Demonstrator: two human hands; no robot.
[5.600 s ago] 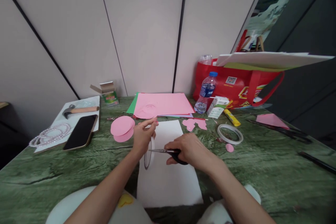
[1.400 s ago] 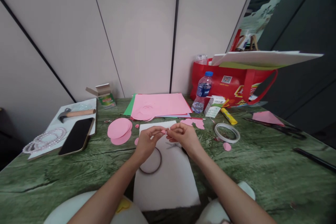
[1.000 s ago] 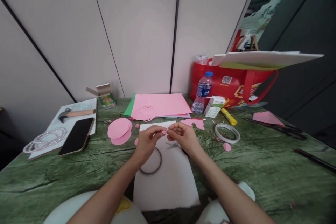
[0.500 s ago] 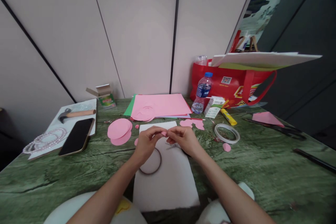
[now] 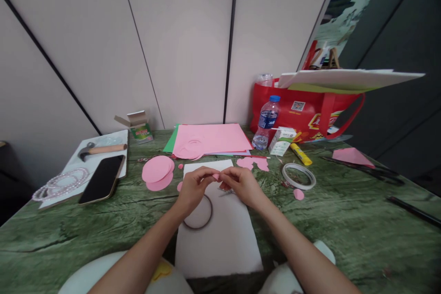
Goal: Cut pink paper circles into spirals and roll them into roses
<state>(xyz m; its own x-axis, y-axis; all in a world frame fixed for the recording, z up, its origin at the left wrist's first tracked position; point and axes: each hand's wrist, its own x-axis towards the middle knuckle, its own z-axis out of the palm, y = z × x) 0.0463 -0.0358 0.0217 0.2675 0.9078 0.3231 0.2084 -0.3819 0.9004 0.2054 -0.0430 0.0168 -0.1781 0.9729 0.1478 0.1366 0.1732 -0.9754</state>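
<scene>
Between my fingertips, above a white sheet (image 5: 220, 243), is a small pink paper piece (image 5: 216, 176). My left hand (image 5: 195, 188) pinches it from the left, and my right hand (image 5: 241, 184) pinches it from the right. By the right hand's lower fingers shows a small metal tool (image 5: 227, 192), perhaps scissors, partly hidden by that hand. A thin dark ring (image 5: 211, 213) lies on the white sheet below the left hand. Pink paper circles (image 5: 157, 169) are stacked left of the left hand. Pink cut-out shapes (image 5: 253, 162) lie beyond the right hand.
Pink sheets (image 5: 217, 135) lie at the back. To the right are a water bottle (image 5: 267, 124), a small carton (image 5: 281, 141), a glue stick (image 5: 301, 154), a tape roll (image 5: 313, 179) and a red bag (image 5: 303, 101). Leftward are a phone (image 5: 102, 179), a hammer (image 5: 106, 149) and beads (image 5: 62, 181).
Both hands stay in nearly the same place, still pinching the pink piece, which appears slightly turned. The whole view has shifted very slightly.
</scene>
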